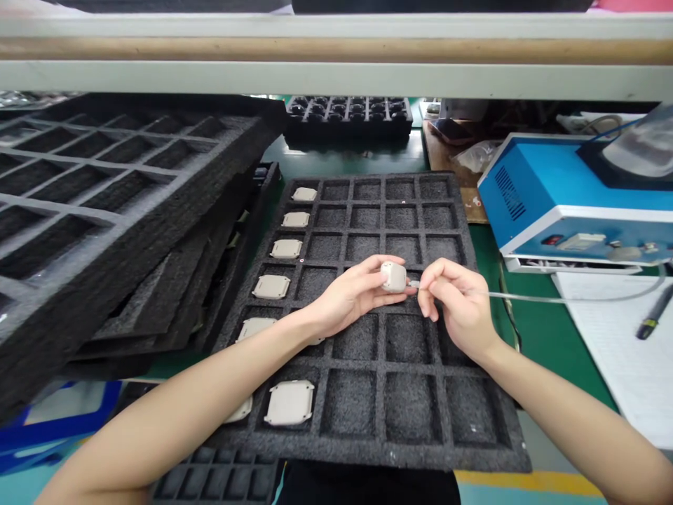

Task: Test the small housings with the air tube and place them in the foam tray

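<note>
My left hand (pixel 348 293) grips a small beige square part (pixel 393 276) above the middle of a black foam tray (pixel 415 449). My right hand (pixel 456 298) pinches the metal tip (pixel 413 284) of a thin clear tube (pixel 557 299) against the part's right side. The tube runs off to the right toward a blue machine (pixel 547 196). Several more beige parts (pixel 290 402) lie in the tray's left column of cells and one in the second column at the front.
A stack of empty black foam trays (pixel 105 203) rises at the left. Another black tray of round parts (pixel 348 112) sits at the back. White paper (pixel 625 351) and a pen (pixel 655 313) lie right. A shelf beam (pixel 336 49) crosses overhead.
</note>
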`<state>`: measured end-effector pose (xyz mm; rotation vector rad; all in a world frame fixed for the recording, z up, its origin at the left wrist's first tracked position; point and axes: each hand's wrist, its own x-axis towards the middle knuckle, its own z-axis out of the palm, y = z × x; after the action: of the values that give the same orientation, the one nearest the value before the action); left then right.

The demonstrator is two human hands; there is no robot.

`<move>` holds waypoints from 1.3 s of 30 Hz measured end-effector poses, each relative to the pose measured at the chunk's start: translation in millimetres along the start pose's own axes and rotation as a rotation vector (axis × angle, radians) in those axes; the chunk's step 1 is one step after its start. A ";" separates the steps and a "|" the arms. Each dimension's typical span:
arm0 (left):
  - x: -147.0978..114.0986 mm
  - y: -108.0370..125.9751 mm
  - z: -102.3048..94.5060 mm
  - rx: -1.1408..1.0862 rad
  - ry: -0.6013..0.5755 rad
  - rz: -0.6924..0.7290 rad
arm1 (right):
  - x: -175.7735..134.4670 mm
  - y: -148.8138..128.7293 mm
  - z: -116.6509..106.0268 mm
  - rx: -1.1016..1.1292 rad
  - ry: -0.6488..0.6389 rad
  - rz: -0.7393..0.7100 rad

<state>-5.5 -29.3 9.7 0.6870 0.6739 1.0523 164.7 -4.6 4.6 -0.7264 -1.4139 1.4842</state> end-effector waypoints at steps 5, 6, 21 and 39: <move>0.3 0.2 -1.7 0.095 -0.009 0.000 | 0.1 -0.8 0.4 0.011 -0.024 -0.009; 0.8 0.2 -1.8 0.100 0.002 -0.002 | 0.1 -1.0 0.5 0.012 -0.026 -0.008; 2.8 1.4 1.0 0.163 0.050 -0.024 | 0.2 -3.1 1.0 -0.026 -0.016 0.015; 3.2 1.5 1.0 0.193 0.038 -0.011 | 0.6 -1.9 1.0 -0.044 -0.015 0.016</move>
<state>-4.4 -26.0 10.9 0.8304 0.8186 1.0007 163.9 -4.7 6.7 -0.7565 -1.4593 1.4782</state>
